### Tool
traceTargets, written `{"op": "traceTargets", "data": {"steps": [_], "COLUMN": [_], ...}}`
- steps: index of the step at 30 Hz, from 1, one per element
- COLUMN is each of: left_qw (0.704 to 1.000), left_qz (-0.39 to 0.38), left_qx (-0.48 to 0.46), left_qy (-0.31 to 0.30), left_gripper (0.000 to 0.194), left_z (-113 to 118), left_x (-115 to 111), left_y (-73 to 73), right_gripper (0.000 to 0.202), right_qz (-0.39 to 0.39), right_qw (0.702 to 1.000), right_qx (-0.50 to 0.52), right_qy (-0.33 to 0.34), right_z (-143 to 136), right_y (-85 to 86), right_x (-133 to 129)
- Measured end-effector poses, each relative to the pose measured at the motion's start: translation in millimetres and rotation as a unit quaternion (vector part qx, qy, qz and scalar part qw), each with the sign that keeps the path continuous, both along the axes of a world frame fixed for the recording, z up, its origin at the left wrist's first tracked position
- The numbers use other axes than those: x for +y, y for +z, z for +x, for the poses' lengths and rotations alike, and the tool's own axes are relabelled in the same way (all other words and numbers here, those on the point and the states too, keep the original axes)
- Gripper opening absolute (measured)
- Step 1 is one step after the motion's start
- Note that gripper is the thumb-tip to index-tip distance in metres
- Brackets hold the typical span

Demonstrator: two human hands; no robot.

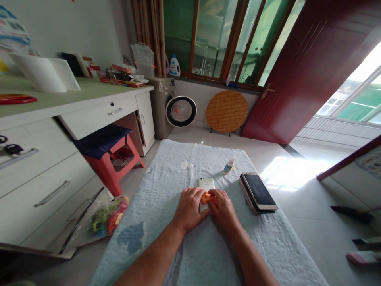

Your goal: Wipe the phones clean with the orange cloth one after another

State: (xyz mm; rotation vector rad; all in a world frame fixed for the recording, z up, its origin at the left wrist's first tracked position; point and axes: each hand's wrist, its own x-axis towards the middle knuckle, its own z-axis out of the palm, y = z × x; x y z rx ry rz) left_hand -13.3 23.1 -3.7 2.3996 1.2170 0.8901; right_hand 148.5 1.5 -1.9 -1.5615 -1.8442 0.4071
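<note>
A white phone lies back up on the cloth-covered table, partly hidden under my hands. An orange cloth is bunched over the phone. My left hand and my right hand both close on it, one from each side, with the thumbs near each other. Beyond them to the right stands a small spray bottle with a clear cap. Farther right, a stack of phones lies with a dark screen facing up.
A pale blue cloth covers the table. At left are a red stool, a white desk and a bag of colourful items. Behind are a washing machine with its door open, a round wooden board and a red door.
</note>
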Motion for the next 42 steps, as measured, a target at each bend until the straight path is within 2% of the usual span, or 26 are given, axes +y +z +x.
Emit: {"op": "traceTargets", "data": {"steps": [3, 5, 9, 17, 20, 24, 26, 31, 36, 40, 42], "left_qw": [1.000, 1.000, 1.000, 1.000, 1.000, 1.000, 0.999, 0.999, 1.000, 1.000, 1.000], "left_qz": [0.002, -0.002, -0.012, -0.011, -0.012, -0.015, -0.019, -0.030, -0.028, -0.022, -0.020], "left_qx": [-0.006, -0.003, -0.001, 0.002, 0.003, 0.020, 0.030, 0.044, 0.008, -0.008, -0.006], "left_qy": [0.023, 0.025, 0.005, 0.006, 0.003, -0.002, 0.000, -0.003, -0.011, -0.005, -0.002], "left_gripper": [0.058, 0.061, 0.056, 0.058, 0.059, 0.058, 0.056, 0.052, 0.051, 0.062, 0.068], "left_z": [-1, -2, -3, -2, -3, -3, -3, -3, -2, -2, -2], "left_x": [1, 1, 2, 3, 3, 2, 2, 1, 2, 3, 4], "left_y": [-3.9, -4.8, -2.3, -2.5, -2.8, -2.8, -2.5, -0.9, -2.0, -8.1, -11.4], "right_gripper": [0.017, 0.015, 0.018, 0.021, 0.023, 0.042, 0.044, 0.026, 0.023, 0.053, 0.057], "right_qz": [0.009, 0.013, 0.024, -0.002, 0.003, 0.030, 0.035, 0.018, 0.011, 0.015, 0.003], "right_qw": [0.999, 0.999, 0.997, 1.000, 1.000, 0.998, 0.997, 0.999, 1.000, 0.998, 0.996], "right_qx": [-0.003, -0.008, -0.021, -0.025, -0.006, -0.005, -0.024, -0.021, -0.019, -0.067, -0.089], "right_qy": [-0.036, -0.048, -0.065, 0.015, -0.008, -0.058, -0.063, -0.018, -0.003, -0.002, 0.005], "right_z": [1, 0, 0, 1, 1, 2, 2, 2, 2, 1, 0], "right_y": [-5.4, -6.2, -2.2, 5.0, -0.8, -9.9, -11.9, -8.3, -6.9, -6.3, -3.9], "right_x": [4, 5, 5, -2, 0, 3, 4, 6, 6, 6, 6]}}
